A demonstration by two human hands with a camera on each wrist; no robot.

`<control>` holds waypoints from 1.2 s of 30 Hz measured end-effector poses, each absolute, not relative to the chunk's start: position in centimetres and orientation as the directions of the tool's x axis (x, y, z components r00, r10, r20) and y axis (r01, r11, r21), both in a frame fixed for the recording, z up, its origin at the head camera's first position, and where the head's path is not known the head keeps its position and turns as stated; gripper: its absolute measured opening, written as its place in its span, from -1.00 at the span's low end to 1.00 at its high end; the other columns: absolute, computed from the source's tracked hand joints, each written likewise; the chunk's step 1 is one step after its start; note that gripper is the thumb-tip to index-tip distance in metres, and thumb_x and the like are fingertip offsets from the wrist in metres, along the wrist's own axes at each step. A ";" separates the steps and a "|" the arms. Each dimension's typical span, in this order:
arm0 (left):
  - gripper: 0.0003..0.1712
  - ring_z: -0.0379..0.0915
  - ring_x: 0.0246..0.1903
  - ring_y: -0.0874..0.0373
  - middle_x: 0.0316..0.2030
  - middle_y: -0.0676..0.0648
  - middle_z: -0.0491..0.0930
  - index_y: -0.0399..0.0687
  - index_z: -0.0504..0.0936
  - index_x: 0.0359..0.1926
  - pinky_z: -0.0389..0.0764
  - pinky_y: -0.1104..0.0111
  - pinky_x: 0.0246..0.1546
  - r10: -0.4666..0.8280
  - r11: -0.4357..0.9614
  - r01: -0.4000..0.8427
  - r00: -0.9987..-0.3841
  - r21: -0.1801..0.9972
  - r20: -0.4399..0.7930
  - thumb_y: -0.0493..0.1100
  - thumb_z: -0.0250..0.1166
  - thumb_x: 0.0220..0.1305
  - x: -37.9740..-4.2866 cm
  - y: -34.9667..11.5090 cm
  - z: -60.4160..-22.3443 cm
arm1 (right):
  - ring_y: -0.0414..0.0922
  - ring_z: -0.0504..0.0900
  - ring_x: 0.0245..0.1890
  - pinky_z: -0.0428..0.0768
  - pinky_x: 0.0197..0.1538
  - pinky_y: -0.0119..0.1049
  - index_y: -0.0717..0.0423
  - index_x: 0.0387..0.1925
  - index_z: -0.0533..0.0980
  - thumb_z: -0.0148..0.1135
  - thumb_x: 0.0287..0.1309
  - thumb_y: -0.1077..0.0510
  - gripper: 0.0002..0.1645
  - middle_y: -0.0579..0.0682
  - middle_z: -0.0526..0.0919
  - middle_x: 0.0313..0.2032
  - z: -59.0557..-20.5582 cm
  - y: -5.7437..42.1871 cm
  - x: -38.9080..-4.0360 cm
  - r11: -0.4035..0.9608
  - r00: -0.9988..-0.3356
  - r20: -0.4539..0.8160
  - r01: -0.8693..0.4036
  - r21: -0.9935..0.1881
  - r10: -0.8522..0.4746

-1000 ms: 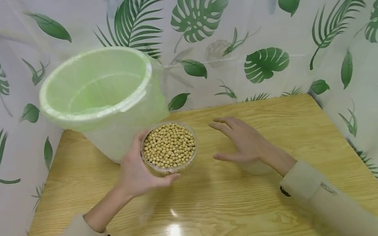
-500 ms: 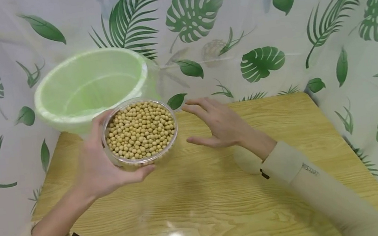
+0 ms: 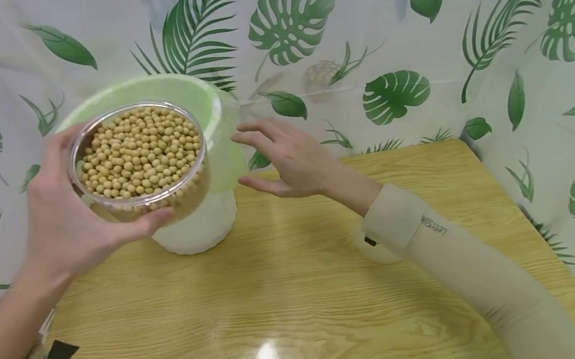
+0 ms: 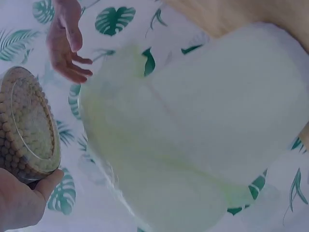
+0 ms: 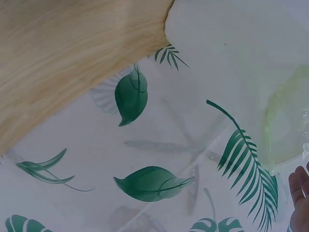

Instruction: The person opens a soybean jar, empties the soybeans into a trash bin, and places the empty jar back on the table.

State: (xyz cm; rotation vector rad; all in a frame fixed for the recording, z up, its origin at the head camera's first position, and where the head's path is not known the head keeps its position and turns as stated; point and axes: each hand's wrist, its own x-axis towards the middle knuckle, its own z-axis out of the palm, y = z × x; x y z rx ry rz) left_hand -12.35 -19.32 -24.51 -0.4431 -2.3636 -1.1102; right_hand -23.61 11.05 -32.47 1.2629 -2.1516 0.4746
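My left hand (image 3: pixel 65 215) grips a clear round tub (image 3: pixel 193 192) by its side, thumb at the front. Pale yellow soybeans (image 3: pixel 139 153) fill it almost to the rim. It is held up in front of a white bin (image 3: pixel 196 234), hiding part of the bin's mouth, and tips slightly. A light green bag (image 3: pixel 216 116) lines the bin and folds over its rim. My right hand (image 3: pixel 290 158), holding nothing, has its fingers spread beside the bin's right side. In the left wrist view the tub's base (image 4: pixel 34 121) faces the camera, and the bin (image 4: pixel 231 96) lies across the middle.
A pale translucent disc (image 3: pixel 378 249) lies on the wooden table (image 3: pixel 305 310), partly under my right sleeve. Behind and beside the table hangs a white curtain (image 3: pixel 336 136) with green leaf prints.
My left hand has lifted the tub of soybeans up and to the left, from low beside the bin to in front of its mouth. My right hand has moved left and up, closer to the bin.
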 end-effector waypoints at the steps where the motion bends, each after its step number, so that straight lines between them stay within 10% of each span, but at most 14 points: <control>1: 0.43 0.42 0.21 0.47 0.34 -0.19 0.56 -0.04 0.35 0.47 0.48 0.65 0.30 0.066 0.620 0.460 -0.838 0.636 0.542 -0.25 0.84 -0.61 -12.6 -19.6 -24.3 | 0.14 0.66 0.22 0.64 0.34 0.03 0.22 0.31 0.51 0.43 0.26 -0.17 -0.24 0.22 0.63 0.24 -32.3 10.7 -23.8 0.485 -0.366 0.654 -0.874 0.001 -0.662; 17: 0.30 0.37 0.43 -0.09 0.48 -0.19 0.41 0.01 0.23 0.57 0.40 0.35 0.53 -0.087 0.736 0.240 -0.894 0.633 0.440 -0.06 0.75 -0.19 -17.1 -22.9 -23.8 | 0.11 0.68 0.14 0.66 0.30 -0.05 0.10 0.15 0.62 0.29 0.41 -0.22 -0.45 0.15 0.65 0.16 -30.9 6.5 -25.3 0.551 -0.392 0.650 -0.833 0.049 -0.651; 36: 0.35 0.32 0.48 -0.28 0.50 -0.32 0.34 -0.18 0.14 0.58 0.31 -0.14 0.58 -0.040 0.780 0.205 -0.927 0.591 0.374 0.07 0.72 -0.11 -21.0 -23.4 -23.7 | 0.04 0.69 0.03 0.68 0.17 -0.14 0.07 0.02 0.68 0.31 0.38 -0.24 -0.51 0.09 0.70 0.05 -31.2 6.0 -25.2 0.570 -0.391 0.684 -0.820 0.045 -0.616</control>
